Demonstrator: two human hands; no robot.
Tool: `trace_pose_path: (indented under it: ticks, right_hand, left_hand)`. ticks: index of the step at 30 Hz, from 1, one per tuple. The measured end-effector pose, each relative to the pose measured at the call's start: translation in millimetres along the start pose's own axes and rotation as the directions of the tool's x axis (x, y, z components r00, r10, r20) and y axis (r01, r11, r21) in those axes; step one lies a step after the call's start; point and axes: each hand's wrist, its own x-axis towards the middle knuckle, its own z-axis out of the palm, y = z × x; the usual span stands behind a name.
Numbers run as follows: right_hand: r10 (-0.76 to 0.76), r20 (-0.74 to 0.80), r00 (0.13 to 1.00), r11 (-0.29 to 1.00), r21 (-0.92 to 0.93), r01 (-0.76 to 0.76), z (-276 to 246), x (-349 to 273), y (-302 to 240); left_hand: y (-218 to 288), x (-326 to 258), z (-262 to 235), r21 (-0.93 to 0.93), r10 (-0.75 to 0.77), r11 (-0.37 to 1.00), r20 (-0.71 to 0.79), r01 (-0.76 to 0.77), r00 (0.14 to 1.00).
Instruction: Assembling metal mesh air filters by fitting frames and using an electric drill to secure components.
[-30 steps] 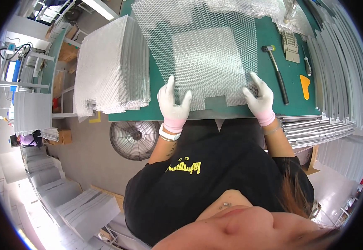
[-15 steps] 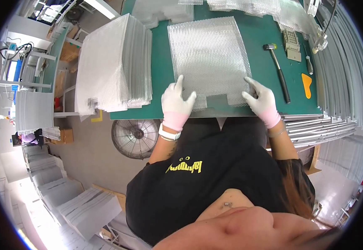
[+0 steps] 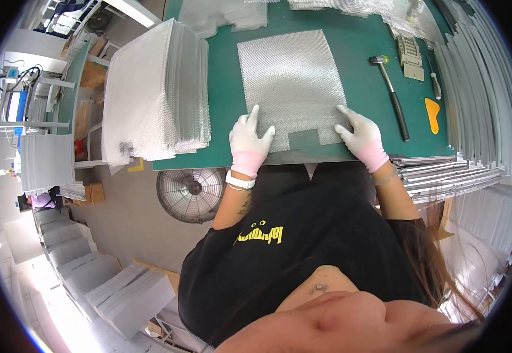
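Silvery, notched mesh sheet (image 3: 291, 82) lies between the white-gloved left hand (image 3: 251, 135) and right hand (image 3: 357, 134), both spread open, fingertips at its side edges, clasping nothing. Probably the step is aligning; next would call for even contact at both sides. Beneath is the flat green tabletop (image 3: 225, 94); leftward, a thick pale mesh stack (image 3: 138, 88).

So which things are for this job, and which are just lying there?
For the job:
silvery, notched mesh sheet
left hand and right hand, both white-gloved
flat green tabletop

Seemingly just lying there:
black-handled metal hammer
flat yellow-orange tool
slim, grey-handled screwdriver
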Motion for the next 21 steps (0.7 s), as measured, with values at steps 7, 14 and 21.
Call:
trace_pose_path:
  ticks: [7, 14, 21]
  right_hand:
    - [0.095, 0.090, 0.991, 0.990, -0.108, -0.085, -6.1, 2.4, -8.2]
    - [-0.091, -0.270, 0.959, 0.950, -0.313, 0.002, -74.5, 57.7, 69.1]
    - [0.126, -0.191, 0.973, 0.748, -0.626, -0.220, -156.4, 101.3, 164.6]
  left_hand:
    - [3.8, 2.6, 2.2, 0.010, 0.012, 1.000, 0.004, -0.012, 1.000]
    - [-3.5, 24.0, -17.1, 0.233, 0.042, 0.971, 0.035, -0.049, 0.999]
    - [15.5, -4.8, -30.0, 0.222, 0.148, 0.945, 0.357, -0.238, 0.922]
